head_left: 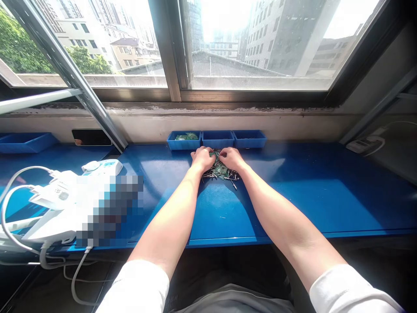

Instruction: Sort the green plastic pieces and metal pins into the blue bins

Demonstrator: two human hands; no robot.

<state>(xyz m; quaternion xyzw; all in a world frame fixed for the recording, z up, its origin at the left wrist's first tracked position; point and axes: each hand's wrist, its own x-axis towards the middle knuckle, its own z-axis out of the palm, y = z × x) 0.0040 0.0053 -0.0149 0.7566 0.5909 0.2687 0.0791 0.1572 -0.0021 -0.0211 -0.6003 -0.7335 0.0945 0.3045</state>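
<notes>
My left hand (203, 159) and my right hand (231, 158) meet over a pile of small metal rods or screws (208, 174) and green pieces (221, 171) that look like circuit boards or small bags. Both hands have curled, closed fingers at the pile's far side. Between the fingertips a bit of green shows; whatever each hand pinches is too small to make out. One loose metal piece (234, 185) lies at the near edge of the pile. Just behind the hands stand a left blue bin (184, 144) with green pieces inside, a middle blue bin (217, 142) and a right blue bin (250, 142).
The blue tabletop (302, 191) runs along under a window (254, 48). At the left sit a white power strip (109, 167) with plugs, cables and a pixelated dark object (112, 208). A metal post (94, 104) rises behind them. Farther left lies another blue bin (28, 143).
</notes>
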